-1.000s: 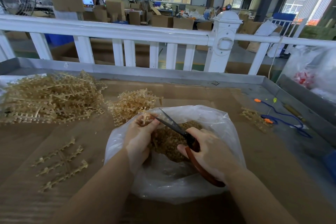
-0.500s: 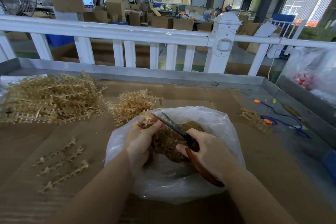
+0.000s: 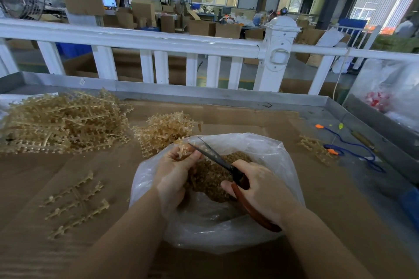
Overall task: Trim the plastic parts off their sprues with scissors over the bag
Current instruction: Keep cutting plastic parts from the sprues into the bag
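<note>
A clear plastic bag lies open on the cardboard-covered table, with a heap of trimmed tan parts inside. My left hand holds a small tan sprue piece over the bag's far rim. My right hand grips red-handled scissors, whose dark blades point up and left and meet the sprue piece at my left fingertips. The blades look nearly closed.
A big pile of untrimmed sprues lies at the left, a smaller pile just behind the bag. Three sprues lie flat at the near left. A few sprues and a blue cord sit at the right. A white railing runs behind.
My left hand has shifted the sprue piece slightly between its fingers, and the scissor blades have stayed at it. Both hands remain over the bag.
</note>
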Action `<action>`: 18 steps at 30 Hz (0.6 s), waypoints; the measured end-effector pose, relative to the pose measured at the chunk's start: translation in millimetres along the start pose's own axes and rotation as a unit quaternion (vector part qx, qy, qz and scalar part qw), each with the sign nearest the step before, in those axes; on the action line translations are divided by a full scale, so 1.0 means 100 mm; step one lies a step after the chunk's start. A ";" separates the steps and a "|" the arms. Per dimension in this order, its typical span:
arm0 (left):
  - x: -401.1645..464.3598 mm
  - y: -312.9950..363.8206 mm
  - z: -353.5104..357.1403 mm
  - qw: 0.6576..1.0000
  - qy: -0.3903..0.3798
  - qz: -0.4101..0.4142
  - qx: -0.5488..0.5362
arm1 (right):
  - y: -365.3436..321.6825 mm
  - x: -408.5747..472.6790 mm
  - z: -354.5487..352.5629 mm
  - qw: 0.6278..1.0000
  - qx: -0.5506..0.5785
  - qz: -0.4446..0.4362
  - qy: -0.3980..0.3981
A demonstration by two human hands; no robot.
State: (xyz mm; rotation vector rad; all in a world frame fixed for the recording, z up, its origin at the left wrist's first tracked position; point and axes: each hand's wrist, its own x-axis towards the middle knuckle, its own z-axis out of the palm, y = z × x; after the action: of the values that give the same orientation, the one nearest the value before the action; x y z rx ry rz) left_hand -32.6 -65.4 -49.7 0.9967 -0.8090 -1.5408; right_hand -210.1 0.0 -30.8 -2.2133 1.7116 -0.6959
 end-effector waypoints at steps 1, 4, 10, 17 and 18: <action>0.00 0.00 0.00 1.000 0.001 -0.001 -0.001 | 0.00 0.00 0.00 1.000 0.000 0.000 -0.002; 0.00 0.00 0.00 1.000 0.005 -0.002 0.001 | 0.02 0.01 0.01 1.000 -0.001 0.001 -0.009; -0.04 0.02 0.01 1.000 0.009 0.008 0.018 | 0.03 0.01 0.03 1.000 -0.012 -0.006 -0.010; -0.05 0.02 0.02 1.000 0.010 0.009 0.028 | 0.02 0.00 0.03 1.000 -0.020 -0.012 -0.009; -0.05 0.02 0.02 0.999 0.010 0.010 0.028 | 0.02 0.00 0.03 1.000 -0.022 -0.012 -0.010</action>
State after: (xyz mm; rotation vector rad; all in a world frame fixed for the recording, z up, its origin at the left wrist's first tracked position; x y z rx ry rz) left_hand -33.4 -61.2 -46.1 1.0414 -0.8494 -1.4953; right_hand -210.6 -0.7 -34.0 -2.2649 1.7089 -0.6447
